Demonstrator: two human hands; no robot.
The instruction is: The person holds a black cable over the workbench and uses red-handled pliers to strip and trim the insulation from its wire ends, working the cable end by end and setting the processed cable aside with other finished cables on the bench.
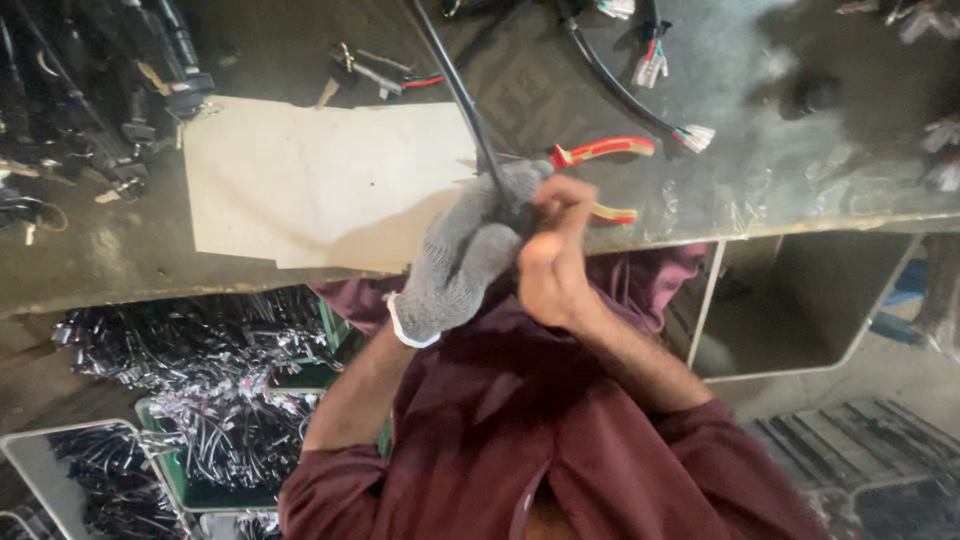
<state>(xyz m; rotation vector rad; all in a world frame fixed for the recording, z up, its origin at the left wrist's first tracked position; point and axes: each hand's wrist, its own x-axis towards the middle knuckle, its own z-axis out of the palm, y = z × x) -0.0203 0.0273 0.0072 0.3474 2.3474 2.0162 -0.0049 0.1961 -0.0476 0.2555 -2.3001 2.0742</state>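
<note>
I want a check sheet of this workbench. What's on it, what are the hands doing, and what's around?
surface: worn grey bench, partly covered by a pale card sheet.
job's things: black cable held where both hands meet; red-handled pliers just behind them.
clutter: keys beyond the sheet.
hands: left hand in a grey glove, gripping the cable; right hand bare, closed against it.
cables: second black cable with white plugs; dark parts piled far left.
surroundings: crates of wire bundles below the bench; metal frame.

A black cable (455, 85) runs taut from the gripped end across the bench.
</note>
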